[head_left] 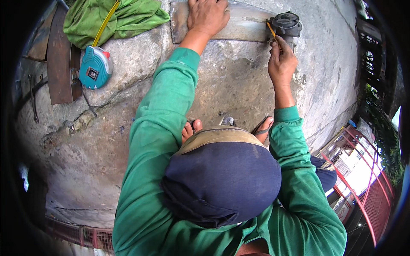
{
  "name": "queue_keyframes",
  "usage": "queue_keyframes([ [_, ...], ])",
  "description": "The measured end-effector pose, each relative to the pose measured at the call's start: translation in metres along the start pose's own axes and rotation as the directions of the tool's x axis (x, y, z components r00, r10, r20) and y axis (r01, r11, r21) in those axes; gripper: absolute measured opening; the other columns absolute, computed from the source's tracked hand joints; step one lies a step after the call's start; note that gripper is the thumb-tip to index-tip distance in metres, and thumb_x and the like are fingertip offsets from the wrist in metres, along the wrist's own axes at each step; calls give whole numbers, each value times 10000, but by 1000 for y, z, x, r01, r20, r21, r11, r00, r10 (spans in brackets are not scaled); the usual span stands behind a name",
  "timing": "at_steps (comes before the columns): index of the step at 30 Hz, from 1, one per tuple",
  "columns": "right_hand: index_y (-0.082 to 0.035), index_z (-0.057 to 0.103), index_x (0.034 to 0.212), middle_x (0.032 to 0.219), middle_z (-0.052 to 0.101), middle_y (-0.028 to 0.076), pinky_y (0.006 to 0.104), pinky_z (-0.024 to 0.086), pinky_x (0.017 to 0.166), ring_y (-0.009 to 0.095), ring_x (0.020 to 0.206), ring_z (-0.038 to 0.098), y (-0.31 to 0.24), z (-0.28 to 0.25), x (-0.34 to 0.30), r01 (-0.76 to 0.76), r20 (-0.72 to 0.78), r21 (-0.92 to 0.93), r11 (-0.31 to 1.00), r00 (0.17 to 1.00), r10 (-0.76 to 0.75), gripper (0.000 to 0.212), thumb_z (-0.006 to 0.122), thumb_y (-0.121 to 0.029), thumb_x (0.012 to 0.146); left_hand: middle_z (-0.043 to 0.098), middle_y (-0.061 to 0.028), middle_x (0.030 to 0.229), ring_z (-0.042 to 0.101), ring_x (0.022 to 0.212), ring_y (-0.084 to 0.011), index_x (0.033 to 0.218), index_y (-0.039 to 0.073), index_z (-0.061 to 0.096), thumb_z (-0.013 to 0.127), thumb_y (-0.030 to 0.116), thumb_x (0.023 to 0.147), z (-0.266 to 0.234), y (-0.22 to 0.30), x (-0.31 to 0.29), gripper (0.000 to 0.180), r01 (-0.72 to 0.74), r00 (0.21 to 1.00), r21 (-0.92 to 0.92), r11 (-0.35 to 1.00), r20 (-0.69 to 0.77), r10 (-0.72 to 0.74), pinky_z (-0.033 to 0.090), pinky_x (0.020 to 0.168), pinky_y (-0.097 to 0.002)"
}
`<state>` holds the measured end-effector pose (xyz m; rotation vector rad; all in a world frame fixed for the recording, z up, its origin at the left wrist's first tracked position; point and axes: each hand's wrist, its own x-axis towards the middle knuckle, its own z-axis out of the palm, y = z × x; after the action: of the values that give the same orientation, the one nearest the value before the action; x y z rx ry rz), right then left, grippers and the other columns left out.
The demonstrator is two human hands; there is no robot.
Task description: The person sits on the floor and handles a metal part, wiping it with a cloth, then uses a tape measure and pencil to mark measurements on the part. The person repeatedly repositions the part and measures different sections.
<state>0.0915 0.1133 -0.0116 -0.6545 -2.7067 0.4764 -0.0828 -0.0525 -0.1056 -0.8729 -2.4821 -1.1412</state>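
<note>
My left hand (207, 18) lies with fingers stretched out on a long, worn metal plate (244, 26); the frame's top edge cuts off the fingertips. In my right hand (282, 60) is a thin yellow-orange pencil (271, 30), pinched between thumb and fingers. Its tip points up at the plate's right end, beside a dark round metal piece (286, 23). What that piece is, I cannot tell. The right hand stays just below the plate, over the concrete.
A teal tape measure (95, 68) sits at left, its yellow blade (105, 23) running over a green cloth (128, 19). Beside it stands a rusty metal piece (60, 64). A slim metal tool (33, 98) lies farther left. Red mesh railing (363, 187) is at the right.
</note>
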Motion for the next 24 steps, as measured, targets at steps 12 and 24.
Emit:
queue_keyframes([
  [12, -8, 737, 1145, 1027, 748, 210, 412, 574, 835, 366, 923, 738, 2, 2, -5, 5, -6, -30, 1000, 1000, -5, 227, 657, -124, 967, 618, -65, 1085, 545, 1117, -281, 950, 119, 712, 753, 245, 783, -1, 0, 0, 213, -1, 1000, 17, 1000, -11, 1, 392, 952, -471],
  [24, -39, 744, 1187, 992, 765, 170, 341, 566, 791, 246, 878, 757, 9, 2, -6, 79, -31, -47, 996, 996, -80, 234, 662, -149, 997, 620, -67, 1085, 546, 1118, -282, 953, 119, 712, 752, 247, 782, 1, 0, 1, 218, -5, 1000, 23, 1000, -7, 5, 392, 960, -471],
])
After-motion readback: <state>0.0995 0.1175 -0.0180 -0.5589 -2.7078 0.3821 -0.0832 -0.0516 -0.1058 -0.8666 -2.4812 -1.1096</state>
